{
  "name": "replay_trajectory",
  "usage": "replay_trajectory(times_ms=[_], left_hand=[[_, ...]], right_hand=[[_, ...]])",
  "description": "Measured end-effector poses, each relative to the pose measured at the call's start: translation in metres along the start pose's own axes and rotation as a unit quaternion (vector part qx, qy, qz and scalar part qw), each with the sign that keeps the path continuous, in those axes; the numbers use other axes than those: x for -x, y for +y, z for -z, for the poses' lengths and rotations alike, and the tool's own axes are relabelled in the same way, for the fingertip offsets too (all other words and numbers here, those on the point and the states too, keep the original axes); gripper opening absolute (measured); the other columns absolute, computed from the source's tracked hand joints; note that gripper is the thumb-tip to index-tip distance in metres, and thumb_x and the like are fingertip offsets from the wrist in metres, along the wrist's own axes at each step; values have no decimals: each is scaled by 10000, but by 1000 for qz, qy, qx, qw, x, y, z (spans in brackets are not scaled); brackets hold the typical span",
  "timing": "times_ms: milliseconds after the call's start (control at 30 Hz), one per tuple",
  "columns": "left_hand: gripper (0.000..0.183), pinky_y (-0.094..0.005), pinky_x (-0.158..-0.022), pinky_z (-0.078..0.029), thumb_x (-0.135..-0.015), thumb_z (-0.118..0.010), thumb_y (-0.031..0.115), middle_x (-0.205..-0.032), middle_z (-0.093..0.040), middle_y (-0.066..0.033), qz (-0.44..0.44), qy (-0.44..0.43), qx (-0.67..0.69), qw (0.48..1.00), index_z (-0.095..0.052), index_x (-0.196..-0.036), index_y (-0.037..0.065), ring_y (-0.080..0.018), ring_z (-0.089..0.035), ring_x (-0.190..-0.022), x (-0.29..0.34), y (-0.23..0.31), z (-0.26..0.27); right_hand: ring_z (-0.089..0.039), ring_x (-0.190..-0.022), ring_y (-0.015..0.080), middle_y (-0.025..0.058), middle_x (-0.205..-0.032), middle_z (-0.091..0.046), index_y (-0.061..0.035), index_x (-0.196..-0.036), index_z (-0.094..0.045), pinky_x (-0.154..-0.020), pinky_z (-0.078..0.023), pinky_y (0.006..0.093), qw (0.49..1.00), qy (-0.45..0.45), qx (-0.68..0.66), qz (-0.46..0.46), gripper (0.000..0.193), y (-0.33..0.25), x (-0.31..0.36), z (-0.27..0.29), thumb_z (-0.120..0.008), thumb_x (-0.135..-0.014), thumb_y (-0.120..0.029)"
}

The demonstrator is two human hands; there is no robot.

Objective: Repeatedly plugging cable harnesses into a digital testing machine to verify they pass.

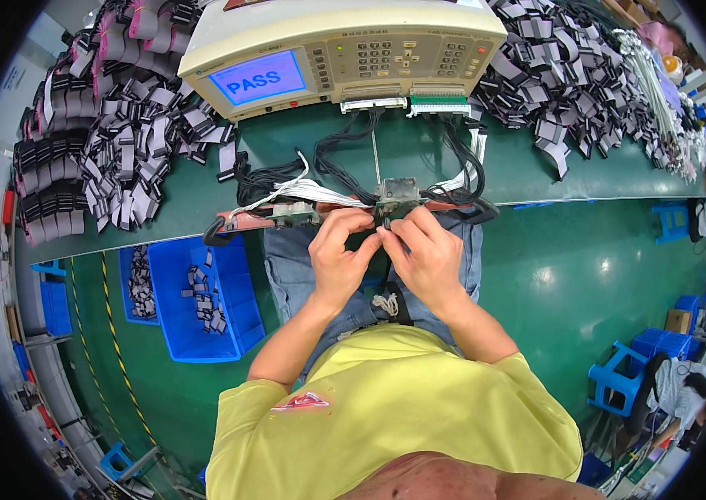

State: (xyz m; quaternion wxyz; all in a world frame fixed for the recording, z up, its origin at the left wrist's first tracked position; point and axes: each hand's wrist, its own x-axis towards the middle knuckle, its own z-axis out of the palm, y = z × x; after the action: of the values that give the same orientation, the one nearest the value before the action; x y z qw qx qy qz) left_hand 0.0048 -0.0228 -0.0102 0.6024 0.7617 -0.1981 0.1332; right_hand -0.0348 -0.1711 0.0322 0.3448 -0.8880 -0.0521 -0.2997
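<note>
Both of my hands meet at the table's front edge, right below a small test fixture (399,190) with a clear block on top. The fingers of my left hand (338,257) are pinched together. My right hand (428,260) pinches from the other side, its fingertips against the left ones. A small dark piece shows between the fingertips, mostly hidden, so its kind is unclear. Black and white wires run from the fixture to white connectors (374,105) on a cream benchtop cable tester (345,67) with a lit blue screen. A second socket board (293,214) sits left of my hands.
Heaps of short grey ribbon cables with black connectors (132,162) lie left on the green table (286,133), with another heap (549,92) right. Below left, a blue bin (171,312) holds more. Blue stools (615,379) and other people (690,400) are at right.
</note>
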Motion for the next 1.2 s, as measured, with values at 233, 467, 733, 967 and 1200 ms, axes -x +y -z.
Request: replay_trajectory(times_ms=[233, 467, 733, 967, 1200], left_hand=[[284, -313, -763, -603, -783, -832, -50, -1012, -715, -115, -1, -4, -1, 1000, -694, -1030, -17, -216, -719, -858, -2, -1, -3], [271, -303, -762, -607, -784, -819, -70, -1016, -717, -120, 12, -4, 4, 1000, -699, -1022, -26, -216, -722, -867, -4, -2, -3], [266, -315, -760, -597, -769, -823, -69, -997, -718, -128, 3, -5, -6, 1000, -699, -1000, -24, -236, -715, -863, -6, -2, -2], [257, -328, -766, -570, -750, -824, -77, -970, -715, -130, -7, -8, -17, 1000, -697, -967, -22, -256, -703, -859, -6, -1, -2], [225, -320, -782, -568, -762, -833, -58, -966, -733, -125, -34, -10, -30, 999, -709, -945, -14, -244, -715, -869, -9, -2, 0]], right_hand=[[-650, -605, 269, 56, -816, -595, -66, -902, -710, -514, -486, 388, 999, -31, -6, -13, 110, 1, -4, 2, -790, -884, -139], [-622, -592, 268, 55, -786, -605, -67, -896, -727, -510, -485, 379, 999, -29, 4, -19, 109, 1, -5, 0, -808, -861, -130], [-616, -589, 262, 51, -780, -599, -69, -895, -726, -504, -478, 378, 999, -24, 11, -21, 112, 0, -4, -1, -813, -855, -129], [-634, -577, 252, 44, -813, -581, -82, -911, -700, -491, -473, 379, 999, -31, 11, -14, 112, 3, -2, -2, -789, -874, -140], [-630, -589, 251, 49, -813, -603, -64, -911, -713, -502, -482, 369, 999, -36, -1, -28, 130, 4, -3, -2, -814, -846, -114]])
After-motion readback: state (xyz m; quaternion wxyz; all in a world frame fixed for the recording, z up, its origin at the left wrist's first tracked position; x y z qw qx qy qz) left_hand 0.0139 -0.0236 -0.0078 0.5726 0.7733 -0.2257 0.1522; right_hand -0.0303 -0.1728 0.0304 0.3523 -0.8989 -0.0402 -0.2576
